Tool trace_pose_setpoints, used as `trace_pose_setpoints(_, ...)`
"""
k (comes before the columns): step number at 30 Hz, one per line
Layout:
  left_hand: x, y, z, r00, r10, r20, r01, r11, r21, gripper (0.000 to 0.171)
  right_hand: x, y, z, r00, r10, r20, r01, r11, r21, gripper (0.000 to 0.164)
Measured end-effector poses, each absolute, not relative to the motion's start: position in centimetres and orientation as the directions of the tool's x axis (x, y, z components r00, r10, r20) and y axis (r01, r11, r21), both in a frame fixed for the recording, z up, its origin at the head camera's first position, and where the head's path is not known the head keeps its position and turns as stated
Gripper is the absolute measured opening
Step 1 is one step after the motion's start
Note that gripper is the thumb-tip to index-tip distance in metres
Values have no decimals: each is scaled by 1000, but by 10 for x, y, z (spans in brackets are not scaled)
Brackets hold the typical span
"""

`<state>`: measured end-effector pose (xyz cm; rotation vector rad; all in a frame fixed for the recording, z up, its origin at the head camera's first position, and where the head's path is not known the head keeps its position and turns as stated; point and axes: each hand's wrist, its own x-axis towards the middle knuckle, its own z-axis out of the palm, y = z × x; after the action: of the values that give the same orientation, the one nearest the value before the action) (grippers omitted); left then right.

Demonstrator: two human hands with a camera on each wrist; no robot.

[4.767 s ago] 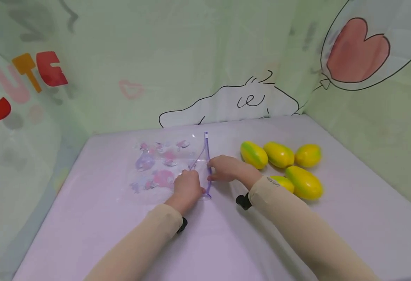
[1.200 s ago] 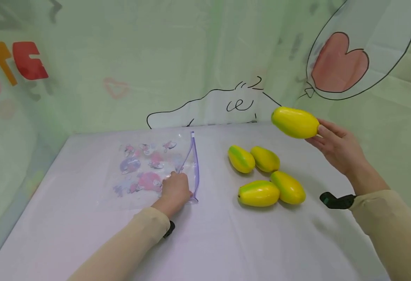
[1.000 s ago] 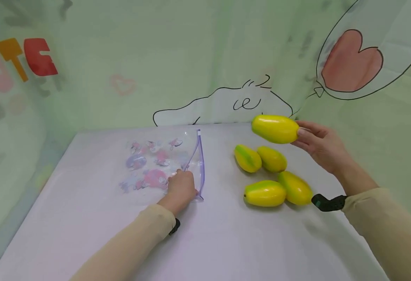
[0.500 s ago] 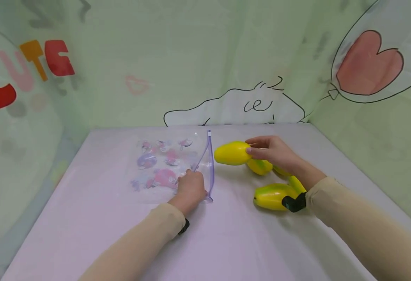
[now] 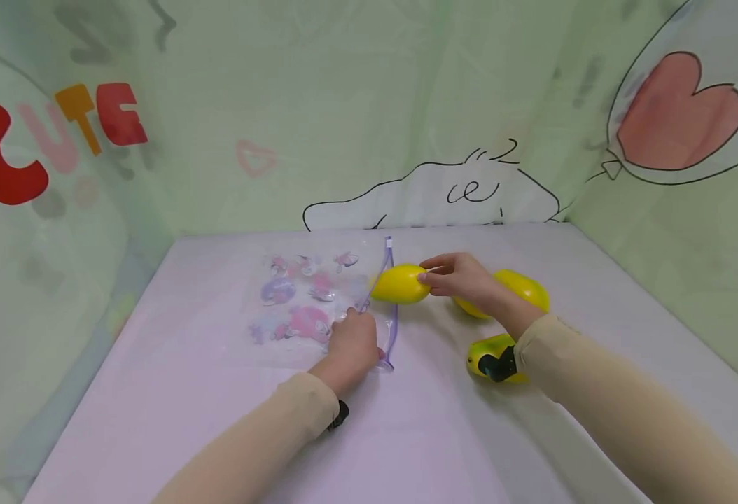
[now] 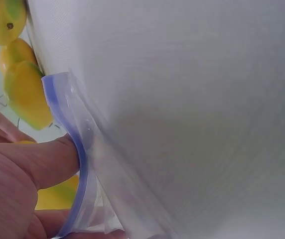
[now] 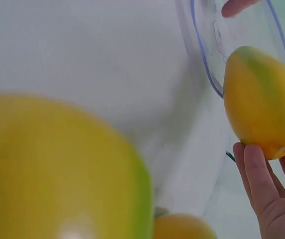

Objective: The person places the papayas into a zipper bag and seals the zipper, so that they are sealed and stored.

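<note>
A clear zip bag [image 5: 309, 322] with pink and purple prints lies on the table, its purple-edged mouth facing right and spread open. My left hand [image 5: 351, 346] pinches the near side of that mouth; the left wrist view shows the thumb [image 6: 58, 159] against the purple edge [image 6: 82, 169]. My right hand [image 5: 460, 276] holds a yellow papaya [image 5: 400, 283] with a green streak by one end, in its fingertips. The papaya's other end points left, right at the bag's mouth and overlapping it in the head view. In the right wrist view the papaya [image 7: 262, 99] stands between the purple edges.
Several more papayas [image 5: 523, 288] lie on the table right of the bag, partly hidden by the right forearm and wrist strap. One of them fills the lower left of the right wrist view [image 7: 58, 169]. A printed curtain [image 5: 344, 91] hangs behind the table.
My right hand has left the bag's edge, lifted a papaya from the group and carried it left and down to the bag's mouth. My left hand still pinches the bag.
</note>
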<state>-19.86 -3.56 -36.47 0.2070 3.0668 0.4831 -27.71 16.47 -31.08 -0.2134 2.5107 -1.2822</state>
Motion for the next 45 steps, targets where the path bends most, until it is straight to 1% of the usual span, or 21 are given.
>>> trace_pose_setpoints(6,-197,-35,-365,-990,138,39,143,937,319,45,-278,151,-318,-941,-272,-203,38,511,-859,55)
trace_pose_setpoints(12,-196,-35,-365,-991,126,46,134,931,340,45,-286,140,-326,-939,-220,-264,137,465,-875,56)
trace_pose_setpoints(15,-196,-34,-365,-992,117,48,127,928,351,51,-289,134,-331,-935,-198,-293,181,444,-878,55)
trace_pose_setpoints(18,-197,-35,-366,-993,112,45,121,923,366,58,-290,126,-335,-935,-190,-301,199,420,-885,55)
trace_pose_setpoints(23,-198,-34,-365,-993,109,38,115,926,358,65,-294,114,-341,-934,-179,-308,225,372,-900,55)
trace_pose_setpoints(28,-199,-33,-365,-995,101,17,100,919,381,70,-298,108,-344,-931,-212,-297,194,401,-895,56)
trace_pose_setpoints(33,-199,-32,-364,-993,110,31,114,922,370,72,-302,105,-345,-935,-227,-271,151,436,-887,58)
trace_pose_setpoints(39,-200,-31,-367,-994,86,61,102,931,351,76,-303,91,-349,-938,-217,-270,158,426,-891,57)
trace_pose_setpoints(45,-199,-31,-368,-991,82,105,114,928,354,75,-306,79,-357,-954,-223,-203,107,377,-920,50)
